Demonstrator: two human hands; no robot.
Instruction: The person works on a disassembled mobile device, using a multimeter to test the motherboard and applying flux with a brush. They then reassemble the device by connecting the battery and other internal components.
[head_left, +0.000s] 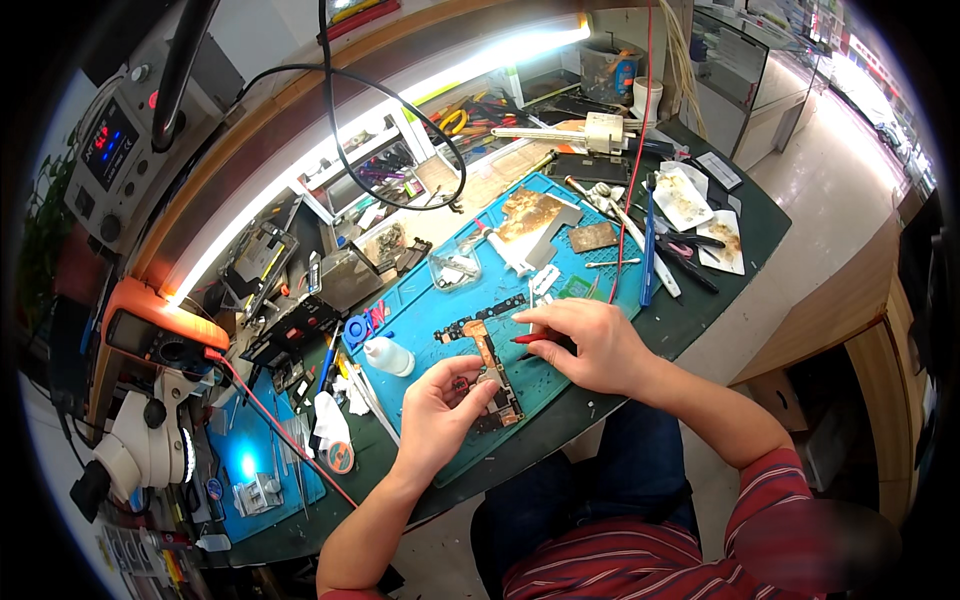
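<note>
A long narrow circuit board (487, 352) with an orange flex strip lies on the blue work mat (440, 300). My left hand (440, 405) pinches the board's near end between thumb and fingers. My right hand (590, 345) grips a red-handled probe (530, 338), whose tip points left toward the board's upper part. Both forearms come in from the lower edge; the right one wears a red striped sleeve.
A white squeeze bottle (388, 355) stands left of the board. Tweezers, a blue tool (648, 250) and stained metal plates (528, 212) lie at the mat's far end. A microscope (150, 440) and an orange meter (150, 330) stand at left, a power supply (110, 150) behind.
</note>
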